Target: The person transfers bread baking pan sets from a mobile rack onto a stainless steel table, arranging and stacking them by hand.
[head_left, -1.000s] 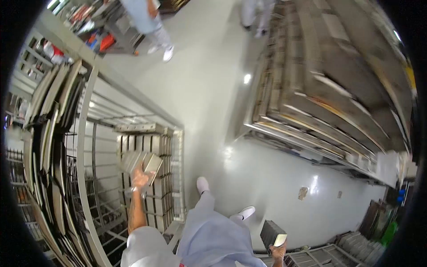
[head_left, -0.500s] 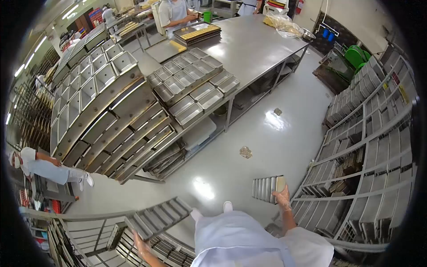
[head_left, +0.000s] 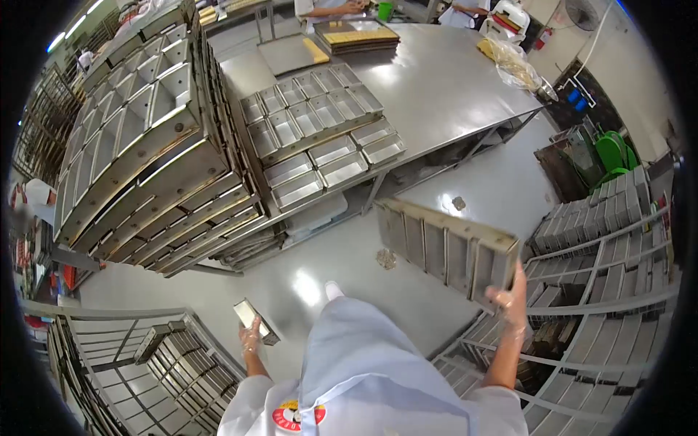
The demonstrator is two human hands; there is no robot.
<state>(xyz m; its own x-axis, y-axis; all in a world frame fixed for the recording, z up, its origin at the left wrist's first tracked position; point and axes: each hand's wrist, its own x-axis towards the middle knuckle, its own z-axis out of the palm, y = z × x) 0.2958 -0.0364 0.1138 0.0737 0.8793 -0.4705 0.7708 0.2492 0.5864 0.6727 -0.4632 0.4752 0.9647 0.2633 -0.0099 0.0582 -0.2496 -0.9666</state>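
My right hand (head_left: 512, 301), in a clear glove, grips the end of a strapped set of metal loaf pans (head_left: 447, 251). This set hangs tilted over the floor, in front of the steel table's right part. My left hand (head_left: 249, 338), also gloved, is closed on a second loaf pan set (head_left: 251, 316), seen nearly end-on so its length is hidden. It hangs low over the floor at my left side. Ahead on the steel table (head_left: 443, 80), loaf pan sets (head_left: 313, 109) stand open side up, beside a tall stack of loaf pan sets (head_left: 138, 131).
A metal rack (head_left: 138, 349) with pans stands at lower left, and a rack of many pans (head_left: 603, 312) lines the right. Flat trays with yellow pieces (head_left: 356, 35) lie farther back on the table. People work behind it. A green object (head_left: 614, 152) is at the far right.
My right hand has raised its pan set up and toward the table. My left hand's set has swung right, away from the lower-left rack. The view has turned and moved closer to the table.
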